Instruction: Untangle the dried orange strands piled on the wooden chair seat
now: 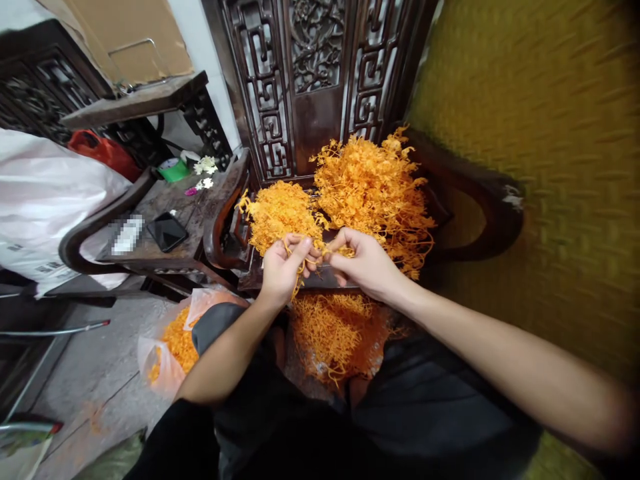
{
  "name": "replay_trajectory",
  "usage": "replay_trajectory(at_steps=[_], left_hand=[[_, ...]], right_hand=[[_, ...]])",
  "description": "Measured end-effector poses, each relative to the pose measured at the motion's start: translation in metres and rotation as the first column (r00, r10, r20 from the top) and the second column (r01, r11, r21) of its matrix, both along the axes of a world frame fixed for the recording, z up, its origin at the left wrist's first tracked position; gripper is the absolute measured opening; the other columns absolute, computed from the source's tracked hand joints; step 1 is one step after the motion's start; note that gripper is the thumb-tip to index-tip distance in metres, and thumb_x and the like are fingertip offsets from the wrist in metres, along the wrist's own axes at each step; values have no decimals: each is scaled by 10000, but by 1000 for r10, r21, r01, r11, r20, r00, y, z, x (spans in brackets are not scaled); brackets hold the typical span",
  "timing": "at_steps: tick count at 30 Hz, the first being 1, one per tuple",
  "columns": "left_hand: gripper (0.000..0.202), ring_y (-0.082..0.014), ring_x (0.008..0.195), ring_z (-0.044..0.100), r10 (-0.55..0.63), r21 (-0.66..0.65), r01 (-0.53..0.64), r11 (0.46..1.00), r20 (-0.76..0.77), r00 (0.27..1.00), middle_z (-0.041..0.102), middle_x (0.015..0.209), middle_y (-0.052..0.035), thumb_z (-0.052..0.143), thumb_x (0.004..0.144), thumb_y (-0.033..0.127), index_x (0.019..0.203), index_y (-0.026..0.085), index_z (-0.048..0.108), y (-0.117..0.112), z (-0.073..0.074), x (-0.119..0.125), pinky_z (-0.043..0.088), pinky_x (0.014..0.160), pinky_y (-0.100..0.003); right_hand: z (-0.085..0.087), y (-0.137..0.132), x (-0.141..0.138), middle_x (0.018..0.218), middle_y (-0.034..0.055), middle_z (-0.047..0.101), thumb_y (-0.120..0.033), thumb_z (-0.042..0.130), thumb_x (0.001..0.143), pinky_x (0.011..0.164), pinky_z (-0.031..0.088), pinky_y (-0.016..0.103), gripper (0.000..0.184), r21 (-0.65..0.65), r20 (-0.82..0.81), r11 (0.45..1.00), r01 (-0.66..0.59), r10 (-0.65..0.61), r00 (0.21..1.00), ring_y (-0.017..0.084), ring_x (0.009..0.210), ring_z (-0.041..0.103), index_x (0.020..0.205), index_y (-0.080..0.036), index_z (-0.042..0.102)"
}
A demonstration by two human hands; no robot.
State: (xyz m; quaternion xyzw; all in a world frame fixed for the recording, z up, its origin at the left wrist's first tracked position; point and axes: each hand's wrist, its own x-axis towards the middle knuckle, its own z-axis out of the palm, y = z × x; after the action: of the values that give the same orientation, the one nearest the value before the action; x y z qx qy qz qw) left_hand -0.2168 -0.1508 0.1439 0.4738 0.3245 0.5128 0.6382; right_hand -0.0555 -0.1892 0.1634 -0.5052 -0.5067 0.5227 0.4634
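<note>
My left hand (284, 267) and my right hand (364, 261) meet over the front edge of a dark carved wooden chair seat (450, 200). Both pinch a small bunch of orange stringy strands (320, 253) between fingers and thumbs. Behind the hands, two heaps of the same orange strands lie on the seat, a smaller one (280, 212) at left and a bigger one (373, 187) at right. Below the hands, a third pile of orange strands (333, 333) rests between my knees. My legs are in dark trousers.
A plastic bag with orange strands (173, 350) sits on the floor at left. A second wooden chair (165, 220) holds a black phone (167, 231), a green tape roll (174, 170) and white bits. A large white sack (45, 200) is far left. A yellow woven surface (550, 133) fills the right.
</note>
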Motion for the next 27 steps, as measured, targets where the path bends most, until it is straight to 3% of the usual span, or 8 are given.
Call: replay_trajectory(at_steps=[3, 6, 10, 14, 17, 22, 25, 27], left_hand=[[441, -101, 479, 615, -6, 38, 7, 999, -38, 999, 707, 654, -13, 867, 761, 532, 856, 155, 659, 2, -2, -1, 441, 408, -191], [449, -91, 454, 592, 47, 84, -38, 996, -108, 993, 695, 626, -11, 871, 751, 535, 834, 140, 673, 1, -6, -2, 453, 414, -194], [424, -79, 438, 564, 118, 119, -98, 988, -179, 977, 663, 624, 10, 889, 739, 495, 818, 142, 669, -1, -9, -2, 453, 407, -201], [434, -44, 416, 495, 253, 14, -253, 967, -6, 967, 627, 625, 40, 898, 729, 471, 807, 172, 595, 14, -3, -14, 330, 370, -163], [497, -18, 400, 430, 369, -63, -364, 929, 124, 921, 585, 600, 68, 945, 648, 435, 772, 181, 536, 26, 6, -27, 263, 372, -144], [431, -64, 437, 527, 112, -37, -114, 993, -57, 992, 649, 646, 20, 897, 722, 481, 812, 166, 616, 14, 3, -28, 293, 371, -171], [366, -59, 467, 532, 9, 11, -7, 1000, -141, 990, 654, 656, 14, 844, 808, 465, 825, 160, 643, 3, -5, -24, 347, 417, -175], [338, -58, 492, 537, -53, 37, 62, 997, -204, 977, 651, 655, 12, 830, 834, 445, 827, 157, 652, -1, -7, -23, 386, 452, -177]], right_hand=[[2, -1, -4, 496, -103, 524, -239, 670, 784, 427, 344, 235, 219, 10, -61, 999, 32, -31, 998, 93, 384, 464, 951, -226, 529], [4, -2, -7, 598, -77, 569, -326, 700, 834, 435, 330, 244, 267, 26, -70, 1000, -3, 4, 998, 86, 422, 455, 1046, -213, 584], [1, -1, -11, 805, 16, 690, -487, 762, 854, 537, 408, 277, 322, 143, 67, 990, -11, 1, 998, 118, 592, 535, 946, -194, 667], [1, -6, -10, 659, 1, 605, -565, 654, 951, 537, 362, 278, 431, 234, 151, 970, 67, -104, 983, 110, 554, 467, 730, -198, 606], [5, -10, -2, 549, -23, 540, -558, 611, 986, 496, 323, 274, 430, 207, 122, 973, 105, -132, 984, 96, 467, 433, 759, -192, 626], [8, -2, 13, 713, 14, 674, -396, 663, 938, 468, 318, 272, 242, 87, -7, 994, 72, -72, 997, 96, 467, 529, 995, -162, 689], [6, 3, 16, 621, -55, 522, -437, 634, 957, 451, 283, 266, 317, 78, -25, 996, 48, -46, 999, 87, 436, 437, 1123, -171, 688], [6, 4, 15, 573, -77, 433, -512, 621, 974, 460, 267, 260, 416, 100, 67, 995, 4, -11, 998, 99, 457, 398, 1215, -178, 677]])
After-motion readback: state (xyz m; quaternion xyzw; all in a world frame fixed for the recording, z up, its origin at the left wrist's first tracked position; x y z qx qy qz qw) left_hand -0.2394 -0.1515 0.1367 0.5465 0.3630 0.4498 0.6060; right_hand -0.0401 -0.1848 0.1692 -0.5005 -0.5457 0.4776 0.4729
